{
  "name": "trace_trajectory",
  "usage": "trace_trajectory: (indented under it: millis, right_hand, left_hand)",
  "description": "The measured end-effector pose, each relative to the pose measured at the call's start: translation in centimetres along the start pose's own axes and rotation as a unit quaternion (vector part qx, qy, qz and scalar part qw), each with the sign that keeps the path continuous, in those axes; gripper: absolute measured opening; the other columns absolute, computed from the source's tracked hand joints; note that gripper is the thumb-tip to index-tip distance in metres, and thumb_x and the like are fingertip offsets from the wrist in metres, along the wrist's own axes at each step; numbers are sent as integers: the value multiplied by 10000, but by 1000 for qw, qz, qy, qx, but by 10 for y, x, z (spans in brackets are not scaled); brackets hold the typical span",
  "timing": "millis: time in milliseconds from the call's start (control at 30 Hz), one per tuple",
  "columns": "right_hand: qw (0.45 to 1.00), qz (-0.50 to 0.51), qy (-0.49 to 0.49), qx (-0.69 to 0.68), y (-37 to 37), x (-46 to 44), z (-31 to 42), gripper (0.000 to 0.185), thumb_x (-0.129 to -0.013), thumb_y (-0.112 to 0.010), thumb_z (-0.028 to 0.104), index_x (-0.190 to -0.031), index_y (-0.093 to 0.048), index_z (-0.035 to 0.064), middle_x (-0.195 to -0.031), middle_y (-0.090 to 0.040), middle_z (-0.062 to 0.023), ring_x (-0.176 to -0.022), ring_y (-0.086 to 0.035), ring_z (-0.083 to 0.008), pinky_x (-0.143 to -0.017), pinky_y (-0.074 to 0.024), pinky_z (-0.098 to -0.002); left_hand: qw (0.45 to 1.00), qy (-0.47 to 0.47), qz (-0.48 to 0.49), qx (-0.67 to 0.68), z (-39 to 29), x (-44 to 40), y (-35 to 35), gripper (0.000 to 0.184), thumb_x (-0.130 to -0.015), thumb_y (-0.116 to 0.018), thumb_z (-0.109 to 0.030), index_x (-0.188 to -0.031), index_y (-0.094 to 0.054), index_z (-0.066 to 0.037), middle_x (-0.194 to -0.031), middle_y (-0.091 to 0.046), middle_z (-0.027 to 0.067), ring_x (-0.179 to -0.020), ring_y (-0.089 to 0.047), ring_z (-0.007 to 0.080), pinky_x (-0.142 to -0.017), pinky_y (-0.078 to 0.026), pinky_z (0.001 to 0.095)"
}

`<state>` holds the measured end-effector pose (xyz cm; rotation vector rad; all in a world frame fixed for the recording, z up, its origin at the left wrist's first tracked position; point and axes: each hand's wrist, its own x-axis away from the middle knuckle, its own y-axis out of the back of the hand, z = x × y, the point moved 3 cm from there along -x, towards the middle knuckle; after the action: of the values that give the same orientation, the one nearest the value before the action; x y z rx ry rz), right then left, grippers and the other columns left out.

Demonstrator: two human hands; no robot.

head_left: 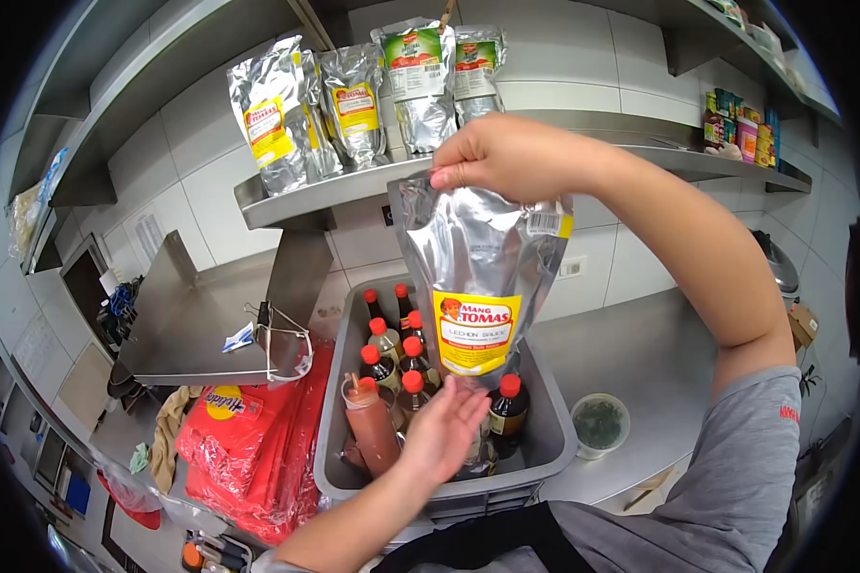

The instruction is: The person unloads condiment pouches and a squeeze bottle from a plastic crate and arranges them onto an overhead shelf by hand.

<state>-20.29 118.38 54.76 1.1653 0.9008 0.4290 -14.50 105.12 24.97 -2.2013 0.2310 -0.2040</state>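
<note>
Right fingers point(457, 151) pinch the pouch point(473, 253); left fingers point(468, 411) spread empty below; a slip could knock bottles point(508, 417) within the bin point(546, 460) edges.

- Red packs point(239, 468): 8 o'clock, stacked in clear plastic, yellow logo on the front one.
- Brown cloth point(167, 430): 8 o'clock, crumpled, just left of the packs.
- Steel tray point(167, 334): 9 o'clock, blue-and-white packet point(240, 338) lying on it.
- Cables point(122, 310): 9 o'clock, dark tangle beyond the tray.
- Packaged goods point(743, 141): 2 o'clock, bright colours, shelf end, labels too small to read.
- Outlet point(571, 267): 3 o'clock, white, on tiled wall.
- Brown box point(803, 325): 3 o'clock, far edge.
- Tub point(592, 453): 4 o'clock, white, round, dark green contents, on steel counter point(655, 344).
</note>
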Motion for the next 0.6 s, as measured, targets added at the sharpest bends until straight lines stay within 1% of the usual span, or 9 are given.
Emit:
trace_trajectory:
  millis: [33, 100, 167, 233, 267, 367, 467, 533, 600]
  right_hand:
    - [1000, -4, 1, 0, 0, -4, -3, 350, -929, -560, 354, -1063, -667, 49, -842, -667, -146, -761, -621, -254, -724, -481, -364]
    - [998, -50, 32, -36, 1, -12, -7, 263, -942, -559, 280, -949, -647, 32, -681, -593, -69, -644, -505, -144, -646, -434, -329]
    - [999, -30, 13, -4, 8, -10, 6, 271, -949, -546, 287, -950, -647, 36, -663, -586, -64, -626, -493, -143, -635, -427, -330]
    - [999, -44, 2, -1, 9, -9, 11, 280, -951, -538, 296, -925, -639, 36, -660, -594, -75, -607, -482, -174, -626, -424, -331]
    - [999, -45, 3, 0, 8, -9, 12, 280, -951, -538, 296, -925, -639, 36, -660, -594, -75, -607, -482, -174, -626, -424, -331]
    - [993, -86, 53, 66, 0, -8, 11, 235, -934, -549, 284, -883, -631, 70, -668, -613, -72, -593, -538, -215, -602, -442, -358]
    - [935, -111, 97, 322, -11, -8, 18, 88, -884, -566, 251, -858, -611, 180, -767, -681, -11, -677, -655, -257, -571, -480, -422]
    - [934, -110, 92, 328, -8, -14, 9, 111, -882, -556, 279, -883, -635, 202, -761, -677, -33, -688, -655, -268, -584, -487, -421]
    - [929, -143, 85, 329, 4, -20, -1, 151, -890, -530, 311, -911, -660, 237, -747, -674, -38, -684, -654, -261, -585, -488, -410]
  left_hand:
    - [999, -1, 35, 23, 6, 1, -4, 304, -939, -568, -309, -1132, -524, -77, -1110, -543, 68, -1095, -504, 201, -1059, -369, 383]
    - [997, -4, 60, 44, 15, 0, -8, 325, -948, -541, -342, -1149, -514, -88, -1125, -537, 50, -1111, -494, 192, -1070, -357, 394]
    - [995, -37, 55, 80, 19, -1, -12, 335, -964, -499, -373, -1165, -502, -105, -1130, -533, 31, -1114, -491, 180, -1088, -335, 388]
    - [996, -58, 41, 60, 21, -1, -16, 340, -973, -467, -398, -1194, -491, -141, -1133, -533, 8, -1109, -496, 161, -1027, -365, 345]
    - [995, -96, 7, 24, 19, 3, -21, 274, -978, -468, -383, -1108, -491, -143, -1075, -545, -3, -1051, -521, 148, -950, -381, 323]
    - [988, -151, -21, -18, 22, -1, -17, 228, -986, -465, -370, -1011, -482, -144, -1005, -559, -12, -970, -554, 129, -835, -391, 286]
    - [991, -132, -18, -22, 22, -5, -6, 232, -990, -455, -373, -987, -470, -141, -992, -566, -5, -942, -567, 125, -789, -386, 267]
    - [995, -92, -10, -24, 16, -5, -9, 227, -975, -489, -369, -984, -512, -144, -954, -580, 15, -889, -568, 129, -723, -404, 264]
    - [995, -87, -1, -40, -2, 0, -21, 214, -967, -515, -343, -1010, -511, -134, -957, -578, 21, -896, -572, 139, -757, -420, 271]
